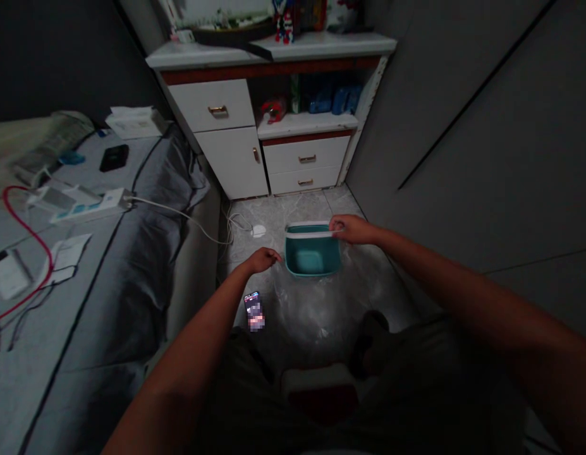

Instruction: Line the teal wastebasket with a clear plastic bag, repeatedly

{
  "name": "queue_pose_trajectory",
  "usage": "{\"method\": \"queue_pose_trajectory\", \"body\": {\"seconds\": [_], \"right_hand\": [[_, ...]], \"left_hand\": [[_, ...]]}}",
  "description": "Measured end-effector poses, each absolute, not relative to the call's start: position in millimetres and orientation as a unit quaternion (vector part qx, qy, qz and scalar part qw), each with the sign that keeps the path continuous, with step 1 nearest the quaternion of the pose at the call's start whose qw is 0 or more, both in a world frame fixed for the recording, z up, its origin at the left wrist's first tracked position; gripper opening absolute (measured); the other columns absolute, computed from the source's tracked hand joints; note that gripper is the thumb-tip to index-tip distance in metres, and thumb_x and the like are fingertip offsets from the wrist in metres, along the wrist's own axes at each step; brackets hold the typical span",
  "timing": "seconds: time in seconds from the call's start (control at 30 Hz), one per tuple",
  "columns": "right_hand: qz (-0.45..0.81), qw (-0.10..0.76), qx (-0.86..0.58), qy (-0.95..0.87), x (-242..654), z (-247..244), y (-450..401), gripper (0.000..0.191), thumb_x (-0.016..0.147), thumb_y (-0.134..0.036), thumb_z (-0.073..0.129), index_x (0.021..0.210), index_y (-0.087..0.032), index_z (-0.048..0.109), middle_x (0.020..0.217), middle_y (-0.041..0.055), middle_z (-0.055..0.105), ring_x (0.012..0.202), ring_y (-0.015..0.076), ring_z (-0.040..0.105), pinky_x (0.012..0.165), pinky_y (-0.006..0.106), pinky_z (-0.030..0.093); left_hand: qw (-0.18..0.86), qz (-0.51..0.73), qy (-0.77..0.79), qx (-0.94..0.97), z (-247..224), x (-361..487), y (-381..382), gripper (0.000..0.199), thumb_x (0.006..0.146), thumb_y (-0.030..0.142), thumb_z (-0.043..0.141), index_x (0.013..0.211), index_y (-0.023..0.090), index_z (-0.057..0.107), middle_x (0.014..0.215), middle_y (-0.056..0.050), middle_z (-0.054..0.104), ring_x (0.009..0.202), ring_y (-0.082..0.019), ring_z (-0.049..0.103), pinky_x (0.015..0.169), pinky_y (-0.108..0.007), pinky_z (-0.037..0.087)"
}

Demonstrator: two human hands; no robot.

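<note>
A teal plastic bin (312,258) with a white rim or handle band stands on the grey tiled floor; its inside looks bare. My right hand (346,229) is closed on the bin's white band at the upper right corner. Just left of the bin is my left hand (267,258), its fingers pinched together near the bin's left wall. Whether those fingers touch the wall or hold anything small is not clear.
A lit phone (255,311) lies on the floor below my left hand. A white cabinet (236,161) stands ahead. On the left, a bed (126,265) carries a power strip (91,207) and cables; one cable trails to the floor. Grey panels (487,158) rise on the right.
</note>
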State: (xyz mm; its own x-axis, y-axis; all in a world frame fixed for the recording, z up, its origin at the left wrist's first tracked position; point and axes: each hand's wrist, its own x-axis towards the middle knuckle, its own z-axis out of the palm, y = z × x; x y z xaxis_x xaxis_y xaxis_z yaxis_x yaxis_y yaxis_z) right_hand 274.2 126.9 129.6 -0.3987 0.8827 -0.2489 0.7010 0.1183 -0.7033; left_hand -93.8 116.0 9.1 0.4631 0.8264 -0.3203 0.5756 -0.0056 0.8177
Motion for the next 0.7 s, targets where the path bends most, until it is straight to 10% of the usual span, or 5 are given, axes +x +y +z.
{"method": "queue_pose_trajectory", "body": {"seconds": [0.23, 0.47, 0.7], "right_hand": [[0.348, 0.255, -0.591, -0.682, 254, 170, 230, 0.012, 0.087, -0.009, 0.063, 0.097, -0.016, 0.061, 0.077, 0.0004, 0.067, 0.047, 0.0087, 0.056, 0.047, 0.02, 0.041], [0.107, 0.22, -0.58, -0.777, 244, 157, 259, 0.02, 0.096, -0.017, 0.06, 0.112, -0.017, 0.071, 0.118, 0.0107, 0.071, 0.105, 0.0221, 0.066, 0.1, 0.036, 0.051], [0.057, 0.259, -0.601, -0.754, 244, 158, 237, 0.036, 0.094, -0.025, 0.06, 0.13, -0.021, 0.064, 0.14, 0.0129, 0.06, 0.12, 0.028, 0.061, 0.103, 0.041, 0.05]], "left_hand": [[0.45, 0.059, 0.476, 0.753, 14, -85, 111, 0.028, 0.077, 0.024, 0.054, 0.077, 0.02, 0.082, 0.084, -0.004, 0.082, 0.086, -0.022, 0.074, 0.084, -0.03, 0.055], [0.455, 0.038, 0.468, 0.757, 13, -86, 110, 0.026, 0.078, 0.024, 0.056, 0.081, 0.021, 0.082, 0.084, -0.003, 0.082, 0.088, -0.023, 0.075, 0.085, -0.029, 0.055], [0.457, 0.063, 0.495, 0.736, 8, -89, 107, 0.029, 0.073, 0.021, 0.061, 0.095, 0.019, 0.08, 0.079, -0.002, 0.077, 0.078, -0.019, 0.07, 0.074, -0.027, 0.052]]}}
